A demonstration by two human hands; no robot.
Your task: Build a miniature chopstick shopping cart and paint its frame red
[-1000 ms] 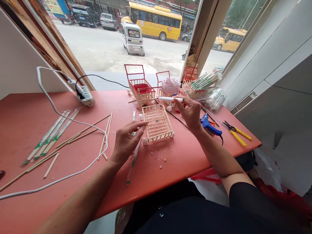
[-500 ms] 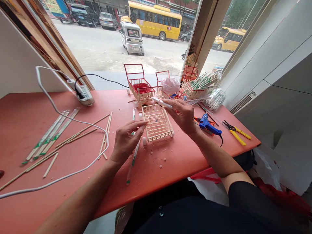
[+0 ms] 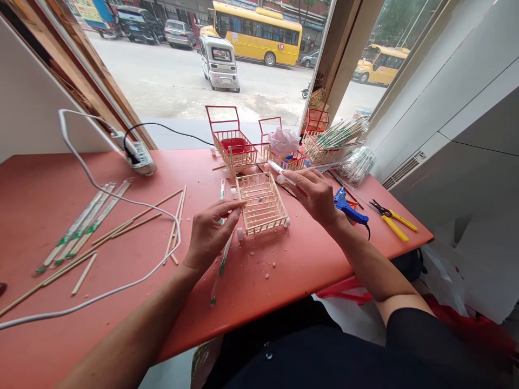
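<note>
Table (image 3: 284, 270): flat salmon-red top, matt, speckled with pale crumbs near its near edge. Stick basket (image 3: 260, 204): small open box of thin pale wooden slats with white round wheels at its lower corners. It stands upright about mid-table, closer to the near edge than the far one. Left hand (image 3: 208, 232): thumb and forefinger drawn narrow, pinching the basket's left rim; the remaining fingers are curled on the table. Right hand (image 3: 318, 194): closed around a white pen (image 3: 280, 172), a smooth cylinder with its tip slanting toward the far left, just above the basket's far right corner; whether it touches the basket cannot be told. A wrapped stick with green print (image 3: 221, 265) lies under the left hand. Right of the right hand are a blue glue gun (image 3: 349, 209) and yellow-handled pliers (image 3: 395, 222), the pliers close to the right edge. Along the far edge stand finished carts with red frames (image 3: 234, 141), and toward the far right corner lies a glossy bundle of wrapped sticks (image 3: 357, 162). The left half holds bare wooden sticks (image 3: 138, 219), wrapped chopsticks (image 3: 83, 227), a looping white cable (image 3: 121, 201) and a power strip (image 3: 140, 158). There is open surface between the basket and the near edge, and the far left corner is bare.
</note>
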